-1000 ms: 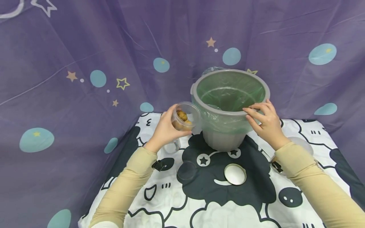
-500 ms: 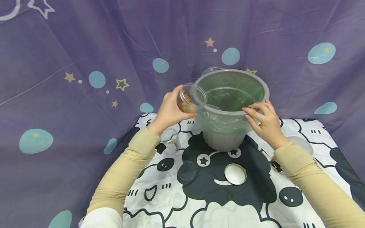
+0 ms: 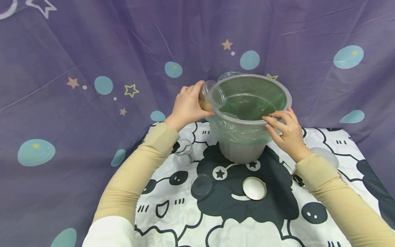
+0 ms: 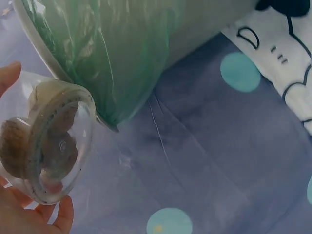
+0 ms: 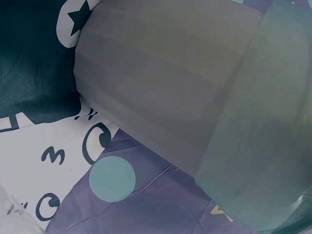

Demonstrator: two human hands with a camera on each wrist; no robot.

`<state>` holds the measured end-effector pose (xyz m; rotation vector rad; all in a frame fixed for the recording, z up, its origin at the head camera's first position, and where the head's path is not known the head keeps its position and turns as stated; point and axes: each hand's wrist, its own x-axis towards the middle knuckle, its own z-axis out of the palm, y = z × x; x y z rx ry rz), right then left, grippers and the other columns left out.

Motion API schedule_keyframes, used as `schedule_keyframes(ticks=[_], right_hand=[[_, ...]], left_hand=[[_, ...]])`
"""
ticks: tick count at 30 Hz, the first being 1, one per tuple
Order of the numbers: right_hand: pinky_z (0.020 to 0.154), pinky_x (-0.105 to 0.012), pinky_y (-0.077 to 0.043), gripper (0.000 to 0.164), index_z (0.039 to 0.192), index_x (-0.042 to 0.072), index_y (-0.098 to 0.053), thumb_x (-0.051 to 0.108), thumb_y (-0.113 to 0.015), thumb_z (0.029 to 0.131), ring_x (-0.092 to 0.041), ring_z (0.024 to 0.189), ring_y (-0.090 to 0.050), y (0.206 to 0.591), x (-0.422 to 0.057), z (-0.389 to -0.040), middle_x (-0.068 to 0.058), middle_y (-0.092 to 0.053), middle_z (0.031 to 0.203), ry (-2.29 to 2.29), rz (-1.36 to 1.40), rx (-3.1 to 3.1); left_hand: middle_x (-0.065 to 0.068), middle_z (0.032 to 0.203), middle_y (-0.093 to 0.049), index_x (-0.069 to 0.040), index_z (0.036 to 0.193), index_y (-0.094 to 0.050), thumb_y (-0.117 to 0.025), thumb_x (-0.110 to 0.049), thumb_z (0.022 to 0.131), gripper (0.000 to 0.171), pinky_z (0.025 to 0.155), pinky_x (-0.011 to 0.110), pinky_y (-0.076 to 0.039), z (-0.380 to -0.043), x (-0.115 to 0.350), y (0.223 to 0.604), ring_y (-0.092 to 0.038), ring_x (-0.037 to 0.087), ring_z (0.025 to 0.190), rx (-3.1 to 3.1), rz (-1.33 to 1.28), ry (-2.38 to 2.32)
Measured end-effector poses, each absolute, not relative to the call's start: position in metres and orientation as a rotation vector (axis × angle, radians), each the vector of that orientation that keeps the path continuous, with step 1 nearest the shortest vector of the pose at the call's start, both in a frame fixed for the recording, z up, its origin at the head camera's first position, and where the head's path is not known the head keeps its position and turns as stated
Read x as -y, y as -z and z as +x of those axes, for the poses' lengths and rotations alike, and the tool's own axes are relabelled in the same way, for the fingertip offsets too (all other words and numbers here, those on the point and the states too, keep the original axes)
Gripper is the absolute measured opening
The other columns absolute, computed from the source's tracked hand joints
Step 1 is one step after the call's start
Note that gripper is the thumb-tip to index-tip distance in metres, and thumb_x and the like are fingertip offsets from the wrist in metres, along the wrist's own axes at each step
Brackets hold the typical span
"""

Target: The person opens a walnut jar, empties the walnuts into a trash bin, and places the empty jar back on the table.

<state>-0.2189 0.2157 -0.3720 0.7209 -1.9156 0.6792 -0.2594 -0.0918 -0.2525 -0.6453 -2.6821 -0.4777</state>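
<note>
The clear jar [image 3: 213, 94] lies tipped on its side at the left edge of the bin [image 3: 242, 154], its mouth towards the right; the tilt seems meant to bring the opening over the bin's inside, though whether jar and rim touch I cannot tell; rounded brown lumps [image 4: 13, 148] sit inside the jar. The green liner [image 3: 240, 133] is folded over the rim, probably so that it stays up and the wall stays clean; a glass [image 3: 184, 153] stands to the left, while a clear lid [image 3: 201, 185] and a white-faced lid [image 3: 254, 188] lie flat on the near side, apparently set aside out of the way.

The left hand [image 3: 189, 104] is curled round the jar, spread only as wide as its body; the right hand [image 3: 285, 132] holds the bin's near right rim, fingers over the top and thumb outside, likely to steady it.
</note>
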Motion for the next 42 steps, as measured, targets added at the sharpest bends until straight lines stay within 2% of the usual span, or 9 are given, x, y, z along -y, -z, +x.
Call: schedule_keyframes(ticks=[9, 26, 32, 38, 42], right_hand=[[0.107, -0.063, -0.025, 0.046, 0.096, 0.004, -0.072, 0.044, -0.05, 0.096, -0.04, 0.096, -0.053, 0.373, -0.213, -0.219, -0.019, -0.062, 0.096, -0.753, 0.712, 1.874], [0.107, -0.063, -0.025, 0.042, 0.097, 0.003, -0.072, 0.039, -0.051, 0.097, -0.04, 0.095, -0.053, 0.371, -0.208, -0.215, -0.02, -0.062, 0.096, -0.74, 0.704, 1.872], [0.107, -0.064, -0.024, 0.043, 0.096, 0.004, -0.073, 0.041, -0.051, 0.096, -0.04, 0.095, -0.053, 0.368, -0.202, -0.208, -0.02, -0.062, 0.096, -0.755, 0.697, 1.866], [0.106, -0.064, -0.025, 0.043, 0.095, 0.004, -0.073, 0.041, -0.052, 0.096, -0.039, 0.095, -0.053, 0.364, -0.196, -0.199, -0.019, -0.062, 0.095, -0.754, 0.679, 1.853], [0.107, -0.064, -0.025, 0.043, 0.095, 0.004, -0.073, 0.041, -0.052, 0.096, -0.039, 0.095, -0.053, 0.362, -0.193, -0.192, -0.019, -0.062, 0.095, -0.747, 0.663, 1.861]], left_hand=[[0.012, 0.135, -0.051, -0.013, 0.145, -0.032, -0.082, -0.047, 0.066, 0.1, 0.093, 0.049, -0.041, -0.26, 0.085, 0.241, -0.045, 0.033, 0.119, 2.713, -0.706, 0.187], [0.013, 0.133, -0.049, -0.013, 0.146, -0.033, -0.08, -0.036, 0.069, 0.093, 0.1, 0.046, -0.035, -0.262, 0.076, 0.234, -0.042, 0.03, 0.123, 2.599, -0.816, -0.136], [0.014, 0.134, -0.048, -0.013, 0.145, -0.035, -0.08, -0.039, 0.071, 0.091, 0.1, 0.046, -0.035, -0.262, 0.078, 0.235, -0.042, 0.031, 0.124, 2.548, -0.827, -0.182], [0.016, 0.132, -0.051, -0.013, 0.14, -0.042, -0.064, -0.02, 0.083, 0.061, 0.099, 0.045, -0.038, -0.256, 0.078, 0.235, -0.046, 0.031, 0.122, 2.409, -0.897, -0.219], [0.015, 0.128, -0.053, -0.014, 0.137, -0.045, -0.058, -0.013, 0.087, 0.052, 0.098, 0.044, -0.038, -0.253, 0.077, 0.233, -0.048, 0.03, 0.118, 2.348, -0.939, -0.224]])
